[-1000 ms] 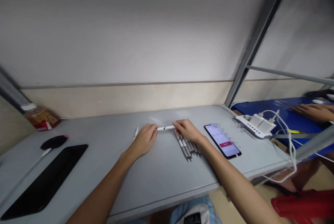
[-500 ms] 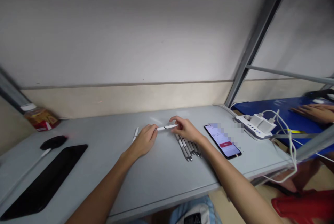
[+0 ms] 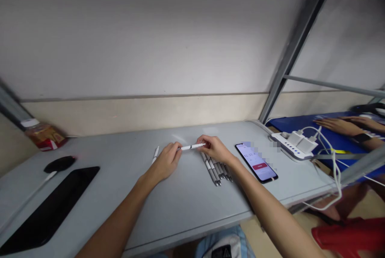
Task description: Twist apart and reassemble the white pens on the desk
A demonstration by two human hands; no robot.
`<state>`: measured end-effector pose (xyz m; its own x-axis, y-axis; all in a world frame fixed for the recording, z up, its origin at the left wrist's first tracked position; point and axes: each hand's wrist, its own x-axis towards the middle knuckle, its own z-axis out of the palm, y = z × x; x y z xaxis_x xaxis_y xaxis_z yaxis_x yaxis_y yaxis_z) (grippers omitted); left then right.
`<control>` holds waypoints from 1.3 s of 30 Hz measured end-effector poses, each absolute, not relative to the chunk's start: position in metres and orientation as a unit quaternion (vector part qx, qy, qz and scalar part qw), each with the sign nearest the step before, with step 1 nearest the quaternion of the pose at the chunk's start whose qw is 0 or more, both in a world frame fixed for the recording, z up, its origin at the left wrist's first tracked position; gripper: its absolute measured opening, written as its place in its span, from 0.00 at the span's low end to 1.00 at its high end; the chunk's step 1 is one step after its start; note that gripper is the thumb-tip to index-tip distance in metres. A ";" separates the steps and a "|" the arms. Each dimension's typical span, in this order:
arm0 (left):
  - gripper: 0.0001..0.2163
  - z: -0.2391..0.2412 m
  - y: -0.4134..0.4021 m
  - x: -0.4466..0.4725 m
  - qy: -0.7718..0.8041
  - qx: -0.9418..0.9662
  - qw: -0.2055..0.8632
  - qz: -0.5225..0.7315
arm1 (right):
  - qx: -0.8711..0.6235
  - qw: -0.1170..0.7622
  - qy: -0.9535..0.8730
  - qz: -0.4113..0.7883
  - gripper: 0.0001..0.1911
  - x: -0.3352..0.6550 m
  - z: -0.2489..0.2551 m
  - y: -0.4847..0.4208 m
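A white pen (image 3: pixel 192 146) is held level just above the grey table (image 3: pixel 186 206), between my two hands. My left hand (image 3: pixel 166 161) pinches its left end with curled fingers. My right hand (image 3: pixel 214 149) pinches its right end. Under my right hand lies a row of several grey and white pens (image 3: pixel 217 169), side by side. One more white pen (image 3: pixel 155 154) lies on the table to the left of my left hand.
A phone (image 3: pixel 256 161) with a lit screen lies to the right of the pens. A white power strip (image 3: pixel 293 145) with chargers and cables sits further right. At left are a black pad (image 3: pixel 51 208), a black mouse (image 3: pixel 59 164) and a bottle (image 3: pixel 42 134). Another person's hands (image 3: pixel 345 124) rest on a blue surface at the right.
My right hand's fingers shifted along the pen's right end, which rose slightly. The other person's hands at the far right moved leftward over the blue surface.
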<state>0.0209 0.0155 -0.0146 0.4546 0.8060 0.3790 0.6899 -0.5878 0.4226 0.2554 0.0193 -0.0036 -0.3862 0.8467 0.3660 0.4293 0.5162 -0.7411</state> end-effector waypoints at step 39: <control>0.12 -0.004 0.002 0.030 0.444 0.846 -0.202 0.216 | -0.286 0.244 -0.530 0.760 0.22 0.259 0.001 0.019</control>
<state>0.0300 0.0019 -0.0039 0.5137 0.6635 0.5440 0.8377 -0.5249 -0.1509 0.2591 0.0193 0.0012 -0.7178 0.6736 -0.1762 -0.0677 -0.3194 -0.9452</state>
